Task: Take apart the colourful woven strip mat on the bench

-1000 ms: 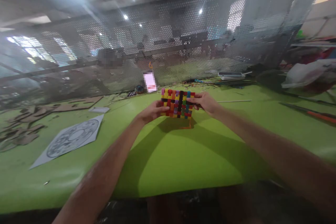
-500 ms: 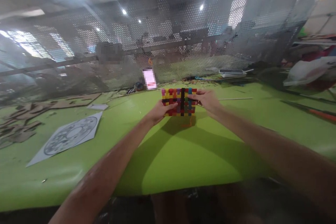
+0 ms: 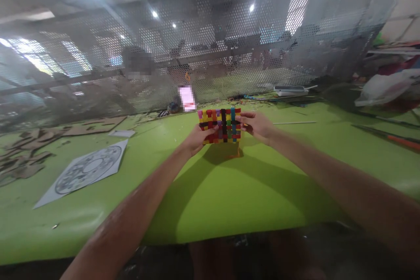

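Both hands hold up a small woven mat of coloured strips, red, yellow, black, purple and blue, above the green table. My left hand grips its left lower edge, thumb on the front. My right hand pinches its right edge. An orange strip lies on the table just below the mat.
A printed sheet with a round pattern lies at the left, with brown cardboard cut-outs beyond it. A perforated metal screen stands along the table's far edge. A white tray and a plastic bag sit at the back right.
Both hands have lifted the mat slightly and shifted it a little to the left. The grip of each hand is unchanged.
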The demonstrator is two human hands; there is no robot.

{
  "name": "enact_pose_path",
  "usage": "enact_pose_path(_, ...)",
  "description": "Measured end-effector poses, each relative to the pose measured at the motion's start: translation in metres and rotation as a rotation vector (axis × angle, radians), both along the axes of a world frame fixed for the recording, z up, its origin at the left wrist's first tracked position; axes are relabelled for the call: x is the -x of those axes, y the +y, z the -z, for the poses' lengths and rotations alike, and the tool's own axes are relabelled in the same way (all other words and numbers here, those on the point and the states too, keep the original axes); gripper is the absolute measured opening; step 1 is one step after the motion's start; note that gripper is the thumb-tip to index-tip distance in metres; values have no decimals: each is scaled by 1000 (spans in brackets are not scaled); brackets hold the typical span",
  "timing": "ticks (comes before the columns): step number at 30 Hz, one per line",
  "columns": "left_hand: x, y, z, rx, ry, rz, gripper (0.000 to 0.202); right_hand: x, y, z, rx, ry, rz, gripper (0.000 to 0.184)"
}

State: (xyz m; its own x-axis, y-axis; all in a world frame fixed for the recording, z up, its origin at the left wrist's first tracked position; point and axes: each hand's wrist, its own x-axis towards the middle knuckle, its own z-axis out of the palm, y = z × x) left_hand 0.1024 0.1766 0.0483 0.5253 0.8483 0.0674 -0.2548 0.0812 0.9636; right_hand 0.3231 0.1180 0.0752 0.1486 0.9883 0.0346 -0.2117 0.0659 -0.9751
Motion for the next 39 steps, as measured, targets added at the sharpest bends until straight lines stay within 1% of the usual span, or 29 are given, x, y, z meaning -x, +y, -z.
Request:
enact_pose_path(4, -2, -4, -2, -2, 2, 28, 39, -1, 0, -2, -9, -56, 49, 16)
enact_pose_path(8, -4, -7, -3, 7, 14, 15, 34, -4, -3, -2, -24, -150, 61, 26)
enact_pose_path(11, -4, -7, -3, 15, 21, 11, 32, -5, -3, -1, -31, -199, 72, 29)
enact_pose_path(15, -3, -7, -3, 8, 18, 6, 31, -4, -2, -1, -30, -132, 55, 27)
enact_pose_path(19, -3, -8, -5, -16, 10, -5, 34, 0, -1, 0, -41, -26, -48, 9)
enact_pose_path(21, -5, -9, -6, -25, 9, -22, 35, 1, 0, 1, -43, -16, -66, 7)
enact_pose_path(27, -9, -11, -4, -46, 12, -53, 32, -5, 5, 3, -14, -16, 64, 12)
enact_pose_path(30, -9, -9, -2, -55, 38, -57, 33, -10, 7, 3, -27, -27, 93, 23)
enact_pose_path(32, -9, -7, -1, -53, 55, -61, 34, -12, 7, 3, -19, -37, 85, 32)
enact_pose_path(34, -9, -5, 0, -54, 50, -58, 36, -14, 5, 3, -14, -24, 53, 37)
enact_pose_path(37, -8, -4, 0, -59, 36, -58, 35, -14, 3, 2, -37, 10, -24, 34)
enact_pose_path(39, -8, -4, 0, -60, 44, -59, 35, -13, 2, 2, -58, 18, -32, 33)
